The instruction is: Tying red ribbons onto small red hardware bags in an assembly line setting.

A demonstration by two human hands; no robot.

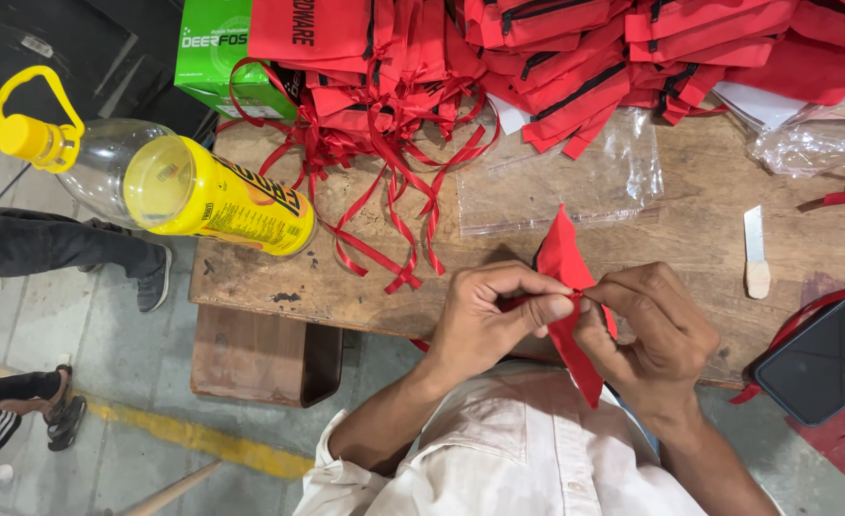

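Observation:
A folded red fabric pouch (563, 253) is pinched between both my hands just above the near edge of the wooden table (690, 215). My left hand (489, 315) grips its left side with thumb and fingers closed. Gripping its right side is my right hand (647, 330), whose fingers cover the middle of the fabric. The lower tip of the pouch hangs down over my white shirt. A clear plastic bag (556, 186) lies flat on the table just beyond my hands.
Piles of red pouches (575, 48) with loose red ribbons (394, 182) fill the far side. A yellow-labelled plastic bottle (164, 182) lies at the left edge beside a green box (214, 53). A dark phone (824, 358) sits at right. Another person's legs (50, 244) stand left.

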